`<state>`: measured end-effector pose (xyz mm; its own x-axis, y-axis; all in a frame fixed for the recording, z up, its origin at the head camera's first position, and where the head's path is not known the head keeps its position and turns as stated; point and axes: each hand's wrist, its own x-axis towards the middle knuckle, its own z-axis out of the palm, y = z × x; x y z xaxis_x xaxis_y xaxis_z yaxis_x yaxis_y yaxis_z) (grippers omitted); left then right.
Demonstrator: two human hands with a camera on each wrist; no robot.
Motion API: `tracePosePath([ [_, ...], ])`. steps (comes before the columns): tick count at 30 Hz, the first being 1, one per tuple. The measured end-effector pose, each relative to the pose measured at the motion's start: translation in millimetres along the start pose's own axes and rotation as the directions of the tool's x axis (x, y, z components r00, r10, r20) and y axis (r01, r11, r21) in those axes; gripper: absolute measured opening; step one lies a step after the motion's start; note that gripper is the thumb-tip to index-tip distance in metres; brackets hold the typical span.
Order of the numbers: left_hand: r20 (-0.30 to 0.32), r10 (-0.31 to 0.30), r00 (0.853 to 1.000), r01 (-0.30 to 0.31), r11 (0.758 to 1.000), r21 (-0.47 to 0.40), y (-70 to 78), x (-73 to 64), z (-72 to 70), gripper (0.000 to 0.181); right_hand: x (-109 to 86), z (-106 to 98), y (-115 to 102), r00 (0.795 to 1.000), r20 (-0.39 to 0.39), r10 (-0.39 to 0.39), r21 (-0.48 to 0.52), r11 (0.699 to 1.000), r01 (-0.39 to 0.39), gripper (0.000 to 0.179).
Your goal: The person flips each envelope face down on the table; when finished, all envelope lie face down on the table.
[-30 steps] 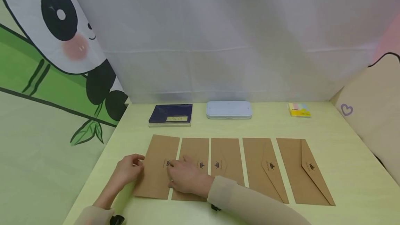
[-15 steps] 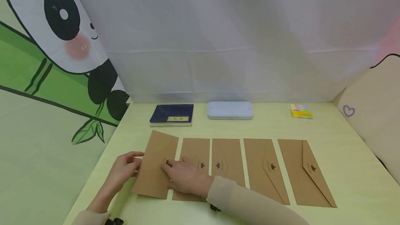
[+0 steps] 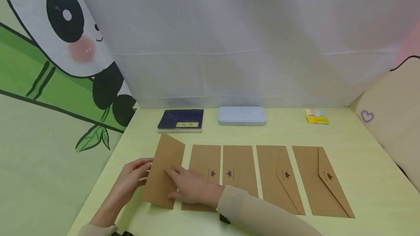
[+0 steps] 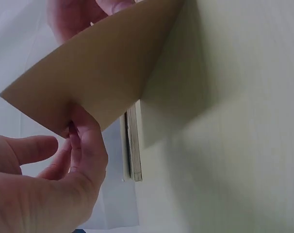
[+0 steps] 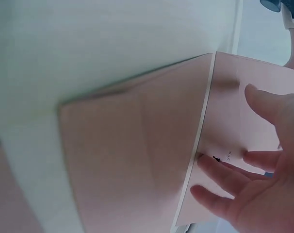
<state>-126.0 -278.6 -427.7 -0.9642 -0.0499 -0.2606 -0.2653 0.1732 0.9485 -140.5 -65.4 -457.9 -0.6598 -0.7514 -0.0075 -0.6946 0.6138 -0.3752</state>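
Observation:
A brown kraft-paper envelope at the left end of a row is tilted, its left side lifted off the table. My left hand is at that left side; in the left wrist view its fingertips touch the envelope's underside, with the thumb held apart. Spread over the front, my right hand touches the face with its fingertips and covers part of the crown print. Its forearm reaches across the second envelope.
Three more brown envelopes lie flat to the right. Along the back stand a dark blue notebook, a pale blue case and yellow-fronted sticky notes. A white sheet hangs behind the table.
The leftmost envelope has gone from nearly flat to tilted, its left side rising. My left hand has moved further under that edge; my right fingers have shifted slightly left.

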Motion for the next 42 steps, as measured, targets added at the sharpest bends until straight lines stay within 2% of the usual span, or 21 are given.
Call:
tracePosePath([
  [7, 0.021, -0.004, 1.000, 0.004, 0.999, -0.036, 1.4, -1.0, 6.7, 0.041, -2.6, -1, 0, 1.000, -0.019, -0.016, 0.112, 0.994, 0.018, 0.084],
  [11, 0.054, -0.011, 0.998, 0.014, 0.999, -0.046, -1.0, -0.1, 8.4, 0.044, -3.5, 0, 0, 0.999, -0.033, -0.014, 0.170, 0.985, 0.019, 0.086],
  [18, 0.107, -0.028, 0.994, 0.034, 0.998, -0.056, -2.8, 0.1, 13.4, 0.050, -4.1, -4, -1, 0.998, -0.063, -0.004, 0.325, 0.945, 0.024, 0.083],
  [21, 0.118, -0.034, 0.992, 0.039, 0.999, -0.037, -2.3, 0.2, 15.5, 0.053, -4.5, -7, -3, 0.998, -0.064, 0.000, 0.436, 0.900, 0.028, 0.079],
  [23, 0.121, -0.034, 0.992, 0.037, 0.999, -0.026, -2.3, 0.3, 16.7, 0.055, -5.0, -9, -4, 0.998, -0.061, 0.009, 0.521, 0.853, 0.024, 0.075],
  [26, 0.128, -0.039, 0.991, 0.041, 0.999, -0.011, -3.6, 1.3, 18.1, 0.057, -6.4, -10, -6, 0.998, -0.061, 0.032, 0.641, 0.767, 0.014, 0.071],
  [27, 0.134, -0.040, 0.990, 0.041, 0.999, -0.002, -4.6, 1.7, 18.2, 0.058, -6.9, -11, -7, 0.997, -0.063, 0.044, 0.663, 0.748, 0.009, 0.070],
  [30, 0.170, -0.047, 0.984, 0.044, 0.999, 0.020, -8.2, 2.8, 18.8, 0.061, -8.3, -13, -8, 0.995, -0.066, 0.074, 0.710, 0.704, -0.006, 0.070],
  [33, 0.201, -0.047, 0.978, 0.038, 0.998, 0.044, -11.0, 2.9, 19.7, 0.065, -8.7, -13, -9, 0.993, -0.066, 0.096, 0.730, 0.684, -0.017, 0.072],
  [38, 0.202, -0.045, 0.978, 0.026, 0.995, 0.095, -11.2, 1.9, 22.3, 0.063, -10.2, -13, -10, 0.988, -0.057, 0.142, 0.772, 0.634, -0.047, 0.076],
  [42, 0.221, -0.036, 0.975, 0.009, 0.992, 0.122, -12.8, 2.2, 22.4, 0.064, -12.1, -15, -11, 0.983, -0.047, 0.175, 0.814, 0.577, -0.064, 0.080],
])
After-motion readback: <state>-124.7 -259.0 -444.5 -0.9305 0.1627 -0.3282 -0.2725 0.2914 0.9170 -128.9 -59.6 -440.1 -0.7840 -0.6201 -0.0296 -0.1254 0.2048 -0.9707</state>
